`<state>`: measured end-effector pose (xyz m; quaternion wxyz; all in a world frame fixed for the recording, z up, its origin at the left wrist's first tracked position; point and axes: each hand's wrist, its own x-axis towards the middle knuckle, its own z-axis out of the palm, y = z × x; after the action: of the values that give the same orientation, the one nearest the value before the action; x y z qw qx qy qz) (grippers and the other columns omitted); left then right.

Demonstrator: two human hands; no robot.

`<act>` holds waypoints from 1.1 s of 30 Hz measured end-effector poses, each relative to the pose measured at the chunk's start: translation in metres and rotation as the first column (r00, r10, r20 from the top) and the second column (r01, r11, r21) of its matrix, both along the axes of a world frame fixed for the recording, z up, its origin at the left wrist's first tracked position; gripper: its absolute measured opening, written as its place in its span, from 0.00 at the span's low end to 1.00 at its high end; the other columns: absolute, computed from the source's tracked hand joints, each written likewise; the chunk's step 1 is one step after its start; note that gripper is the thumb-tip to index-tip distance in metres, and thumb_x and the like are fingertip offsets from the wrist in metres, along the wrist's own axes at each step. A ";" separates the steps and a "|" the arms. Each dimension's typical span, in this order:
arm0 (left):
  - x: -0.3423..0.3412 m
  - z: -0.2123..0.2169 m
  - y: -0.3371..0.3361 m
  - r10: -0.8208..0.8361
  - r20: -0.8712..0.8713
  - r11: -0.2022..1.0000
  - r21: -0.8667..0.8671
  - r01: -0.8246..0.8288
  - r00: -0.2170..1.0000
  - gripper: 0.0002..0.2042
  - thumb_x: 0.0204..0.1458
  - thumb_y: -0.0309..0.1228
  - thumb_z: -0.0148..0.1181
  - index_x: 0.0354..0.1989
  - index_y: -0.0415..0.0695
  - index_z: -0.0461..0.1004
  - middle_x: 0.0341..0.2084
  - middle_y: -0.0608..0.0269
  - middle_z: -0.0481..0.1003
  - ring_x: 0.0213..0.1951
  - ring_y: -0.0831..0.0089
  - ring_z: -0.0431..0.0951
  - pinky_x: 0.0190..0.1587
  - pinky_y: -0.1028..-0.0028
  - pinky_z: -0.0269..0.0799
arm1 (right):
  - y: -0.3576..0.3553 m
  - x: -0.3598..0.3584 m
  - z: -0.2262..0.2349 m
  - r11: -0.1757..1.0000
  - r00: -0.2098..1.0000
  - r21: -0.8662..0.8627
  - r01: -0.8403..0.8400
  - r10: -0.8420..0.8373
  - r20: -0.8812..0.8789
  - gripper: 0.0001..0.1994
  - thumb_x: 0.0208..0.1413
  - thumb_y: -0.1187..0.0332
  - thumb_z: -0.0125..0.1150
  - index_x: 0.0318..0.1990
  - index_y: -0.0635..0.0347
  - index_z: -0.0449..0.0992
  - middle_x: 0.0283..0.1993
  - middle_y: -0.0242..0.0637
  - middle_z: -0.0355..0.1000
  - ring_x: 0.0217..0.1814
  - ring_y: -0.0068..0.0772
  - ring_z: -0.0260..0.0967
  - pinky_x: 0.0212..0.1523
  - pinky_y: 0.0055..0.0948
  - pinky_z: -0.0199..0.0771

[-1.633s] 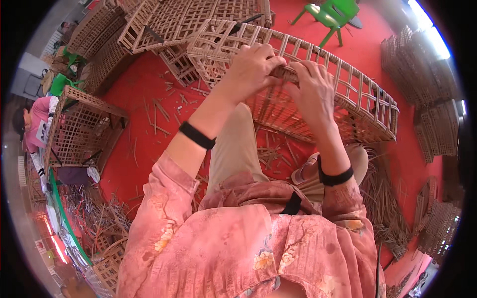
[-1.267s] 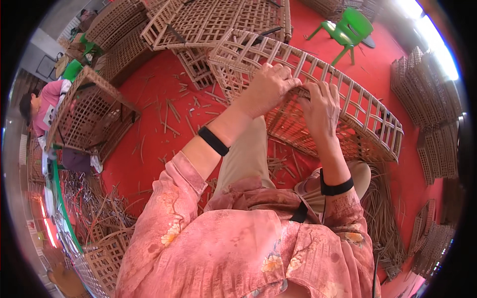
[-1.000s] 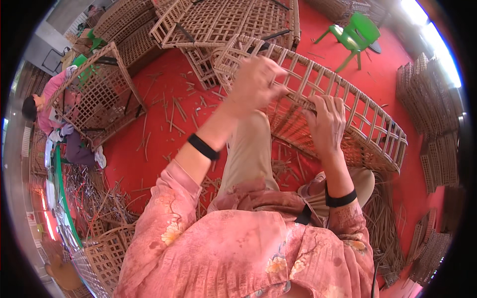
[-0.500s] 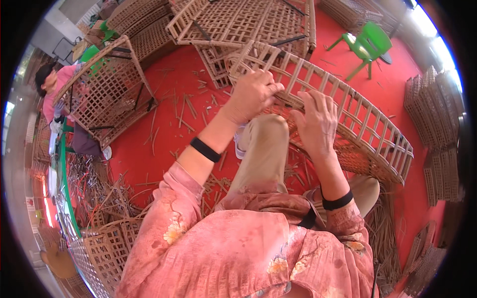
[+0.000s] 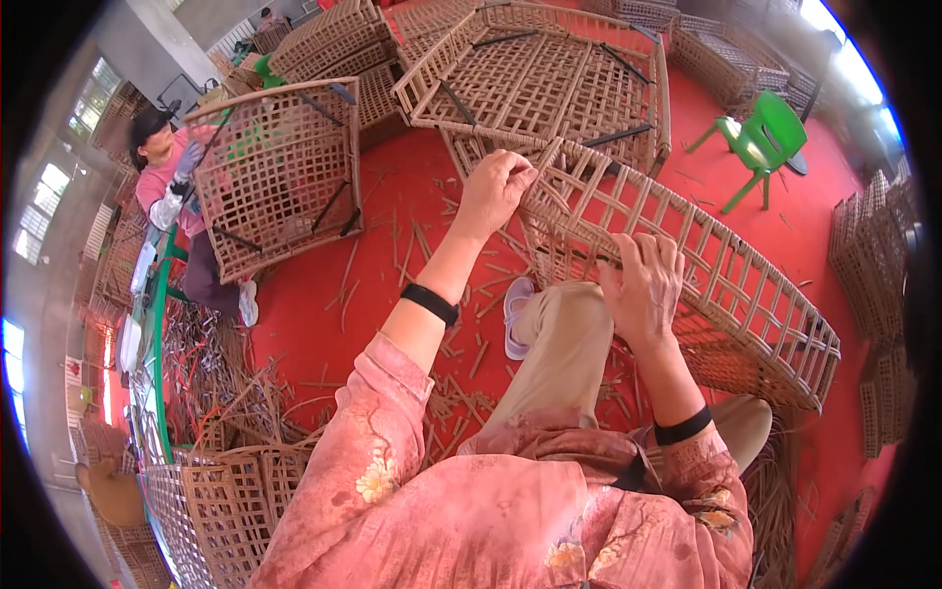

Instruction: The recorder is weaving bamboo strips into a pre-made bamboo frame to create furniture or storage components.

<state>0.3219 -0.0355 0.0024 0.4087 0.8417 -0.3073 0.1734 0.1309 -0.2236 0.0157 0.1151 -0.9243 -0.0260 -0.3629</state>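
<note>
A long brown woven basket [image 5: 746, 275] with an open-slatted side lies tilted across my front, near my bent knee. My left hand [image 5: 496, 193] is raised at its left end with thumb and fingertips pinched together. Whatever is between those fingertips is too small to make out. Over the near rim, around the middle of the basket, my right hand [image 5: 645, 290] has its fingers curled, thumb on the near side. The underside of the basket is partly in shadow.
A large woven tray-like frame [image 5: 549, 79] lies just beyond the basket. At left, a gloved person [image 5: 162, 167] holds a woven panel [image 5: 280, 177]. A green chair [image 5: 760, 142] stands far right. Cane offcuts [image 5: 471, 383] litter the red floor, and stacked baskets [image 5: 873, 265] line the right.
My left hand has moved away from my right hand, toward the basket's left end. My right hand stays at the rim. The other person's panel has turned more upright. The whole view has shifted.
</note>
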 end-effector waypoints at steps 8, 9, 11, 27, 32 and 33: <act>0.032 -0.008 0.000 -0.256 -0.425 0.964 -0.173 0.200 0.868 0.13 0.54 0.37 0.62 0.38 0.39 0.76 0.33 0.56 0.78 0.38 0.67 0.78 0.44 0.68 0.72 | 0.028 0.057 0.017 0.997 0.995 -0.071 -0.004 -0.003 -0.100 0.18 0.45 0.61 0.70 0.43 0.59 0.76 0.42 0.39 0.69 0.53 0.43 0.64 0.53 0.40 0.65; 0.039 -0.013 0.003 -0.331 -0.506 0.938 -0.268 0.220 0.796 0.12 0.53 0.36 0.63 0.37 0.39 0.76 0.32 0.59 0.78 0.37 0.72 0.77 0.43 0.71 0.72 | 0.031 0.068 0.016 0.998 0.996 -0.070 0.000 -0.007 -0.092 0.18 0.45 0.61 0.70 0.43 0.59 0.76 0.42 0.39 0.69 0.53 0.43 0.64 0.53 0.40 0.65; 0.036 -0.002 0.000 -0.360 -0.523 0.927 -0.294 0.233 0.772 0.11 0.53 0.35 0.65 0.37 0.40 0.75 0.31 0.62 0.78 0.36 0.75 0.76 0.42 0.73 0.72 | 0.032 0.080 0.006 0.992 0.978 -0.005 -0.129 0.126 -0.167 0.20 0.44 0.61 0.71 0.44 0.59 0.76 0.46 0.40 0.68 0.54 0.44 0.64 0.55 0.40 0.66; 0.010 -0.022 0.023 -0.258 -0.530 0.859 -0.509 -0.060 0.808 0.16 0.47 0.28 0.68 0.45 0.41 0.75 0.29 0.68 0.77 0.28 0.83 0.74 0.28 0.82 0.66 | 0.042 0.088 -0.018 0.992 0.993 -0.060 -0.107 0.103 -0.063 0.12 0.45 0.65 0.66 0.37 0.58 0.76 0.40 0.37 0.67 0.51 0.40 0.67 0.48 0.38 0.69; 0.015 -0.041 0.034 -0.185 -0.635 0.816 -0.525 -0.244 0.750 0.13 0.49 0.24 0.61 0.44 0.39 0.73 0.25 0.69 0.75 0.17 0.86 0.64 0.17 0.83 0.55 | 0.056 0.091 -0.025 0.983 0.990 -0.121 -0.138 0.138 -0.004 0.11 0.45 0.64 0.64 0.35 0.55 0.75 0.37 0.33 0.66 0.46 0.36 0.67 0.46 0.36 0.68; 0.014 -0.046 0.026 -0.195 -0.641 0.819 -0.522 -0.236 0.742 0.13 0.49 0.24 0.61 0.44 0.39 0.73 0.25 0.69 0.75 0.17 0.86 0.64 0.17 0.83 0.55 | 0.053 0.089 -0.026 0.983 0.987 -0.085 -0.162 0.162 -0.005 0.16 0.42 0.61 0.70 0.38 0.54 0.75 0.38 0.32 0.66 0.47 0.37 0.67 0.48 0.36 0.68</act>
<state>0.3356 -0.0095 -0.0431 0.7221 0.6870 -0.0629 -0.0517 0.2195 -0.1710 -0.0106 0.1049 -0.9228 -0.1167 -0.3519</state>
